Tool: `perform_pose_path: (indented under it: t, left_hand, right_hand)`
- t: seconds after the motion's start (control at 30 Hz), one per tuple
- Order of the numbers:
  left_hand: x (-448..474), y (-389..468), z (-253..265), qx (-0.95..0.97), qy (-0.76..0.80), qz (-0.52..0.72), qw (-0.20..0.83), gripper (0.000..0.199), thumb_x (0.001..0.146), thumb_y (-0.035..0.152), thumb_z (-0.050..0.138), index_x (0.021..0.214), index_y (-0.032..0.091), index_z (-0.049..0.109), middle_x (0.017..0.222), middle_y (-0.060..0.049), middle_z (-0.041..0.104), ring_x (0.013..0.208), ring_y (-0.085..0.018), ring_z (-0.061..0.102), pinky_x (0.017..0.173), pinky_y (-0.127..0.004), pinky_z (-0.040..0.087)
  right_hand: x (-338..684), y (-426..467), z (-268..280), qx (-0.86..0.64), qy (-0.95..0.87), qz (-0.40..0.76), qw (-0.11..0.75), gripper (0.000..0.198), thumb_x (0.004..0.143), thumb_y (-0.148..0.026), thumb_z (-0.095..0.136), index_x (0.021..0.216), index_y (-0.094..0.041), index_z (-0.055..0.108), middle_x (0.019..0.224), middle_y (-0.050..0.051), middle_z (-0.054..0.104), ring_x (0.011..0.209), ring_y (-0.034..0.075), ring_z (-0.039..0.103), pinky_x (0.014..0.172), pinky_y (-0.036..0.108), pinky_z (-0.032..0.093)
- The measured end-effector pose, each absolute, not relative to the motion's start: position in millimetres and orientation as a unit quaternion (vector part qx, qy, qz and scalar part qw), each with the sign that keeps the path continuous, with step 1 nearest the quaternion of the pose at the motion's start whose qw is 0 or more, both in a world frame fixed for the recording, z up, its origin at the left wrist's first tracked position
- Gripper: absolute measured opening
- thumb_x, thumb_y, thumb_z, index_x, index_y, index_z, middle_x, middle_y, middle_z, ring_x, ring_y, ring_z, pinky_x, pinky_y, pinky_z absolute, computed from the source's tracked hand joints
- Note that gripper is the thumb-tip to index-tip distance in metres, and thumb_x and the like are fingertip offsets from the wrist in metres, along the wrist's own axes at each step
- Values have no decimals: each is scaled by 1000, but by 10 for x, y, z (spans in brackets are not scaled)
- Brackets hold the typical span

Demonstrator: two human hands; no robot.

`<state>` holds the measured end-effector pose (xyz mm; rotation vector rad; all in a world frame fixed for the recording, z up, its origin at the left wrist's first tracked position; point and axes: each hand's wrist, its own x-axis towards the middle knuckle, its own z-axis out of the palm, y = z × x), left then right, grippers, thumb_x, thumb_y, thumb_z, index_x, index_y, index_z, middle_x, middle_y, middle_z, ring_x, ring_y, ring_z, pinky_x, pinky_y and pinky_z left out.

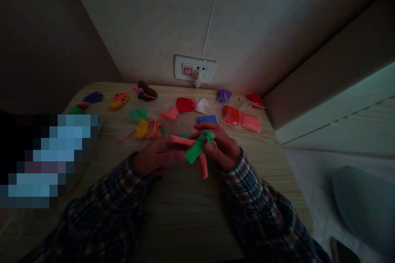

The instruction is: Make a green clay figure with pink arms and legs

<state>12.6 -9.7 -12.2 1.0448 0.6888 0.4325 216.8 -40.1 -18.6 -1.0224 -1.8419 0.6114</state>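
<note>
A green modelling-clay figure [195, 152] with purple eyes, a red spot on its face and two pink limbs is held above the table. My right hand [224, 145] pinches its head end between thumb and fingers. To the left, my left hand [159, 157] has its fingers stretched out toward the figure. One pink limb [182, 140] lies over or just above those fingers; whether they touch it I cannot tell. The other pink limb [203, 166] hangs downward. Just behind my right hand lies a blue clay block [207, 119].
Clay packs sit across the wooden table [185, 217]: red [186, 105], yellow [142, 129], green [138, 114], purple [224, 96] and bagged red-pink [240, 118]. Finished-looking clay pieces, including a brown one [147, 91], stand back left. A wall socket [195, 69] holds a plug.
</note>
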Motion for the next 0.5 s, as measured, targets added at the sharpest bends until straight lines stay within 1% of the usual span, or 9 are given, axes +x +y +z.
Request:
perform_pose_path:
  t: [0.1, 0.17, 0.23, 0.3, 0.37, 0.43, 0.5]
  left_hand:
    - [130, -115, -148, 470, 329, 194, 796, 41, 65, 44, 76, 96, 18, 67, 48, 9, 48, 27, 0, 23, 26, -15, 15]
    - [137, -116, -139, 457, 346, 208, 792, 37, 69, 40, 74, 98, 18, 66, 46, 11, 42, 29, -1, 22, 27, -15, 17]
    - [139, -105, -123, 447, 351, 220, 793, 34, 73, 39, 71, 99, 18, 65, 43, 13, 34, 31, -1, 17, 28, -13, 17]
    - [138, -87, -114, 445, 346, 230, 793, 34, 75, 39, 69, 101, 19, 64, 42, 14, 28, 32, -2, 13, 28, -13, 17]
    - [140, -73, -121, 454, 341, 237, 788, 35, 76, 40, 66, 104, 19, 64, 42, 14, 24, 33, -3, 11, 28, -13, 16]
    - [147, -69, -140, 459, 342, 249, 781, 36, 77, 41, 65, 105, 19, 63, 41, 14, 21, 33, -3, 10, 28, -13, 15]
    - [159, -77, -162, 458, 349, 259, 775, 36, 77, 41, 65, 106, 18, 63, 41, 14, 22, 32, -3, 11, 28, -13, 16]
  right_hand:
    - [2138, -410, -220, -422, -736, 249, 466, 36, 92, -47, 48, 105, -21, 69, 113, 12, 64, 110, 26, 60, 96, 46, 49]
    - [2154, -405, -252, -420, -726, 277, 469, 37, 91, -48, 50, 111, -20, 65, 114, 13, 65, 109, 26, 61, 89, 43, 54]
    - [2164, -405, -270, -442, -687, 313, 484, 40, 90, -51, 50, 114, -21, 61, 111, 11, 66, 100, 24, 66, 80, 39, 57]
    - [2138, -420, -261, -474, -636, 334, 509, 42, 87, -57, 52, 108, -22, 61, 104, 9, 69, 92, 23, 68, 78, 39, 57]
    - [2077, -447, -232, -483, -602, 349, 532, 42, 82, -59, 57, 100, -22, 61, 93, 7, 71, 84, 22, 69, 78, 39, 57]
    - [2001, -476, -197, -475, -586, 359, 549, 37, 80, -55, 64, 95, -21, 60, 84, 5, 70, 77, 20, 69, 74, 37, 57]
    - [1935, -499, -168, -475, -581, 360, 554, 30, 80, -46, 67, 93, -21, 59, 79, 3, 69, 72, 18, 68, 70, 34, 57]
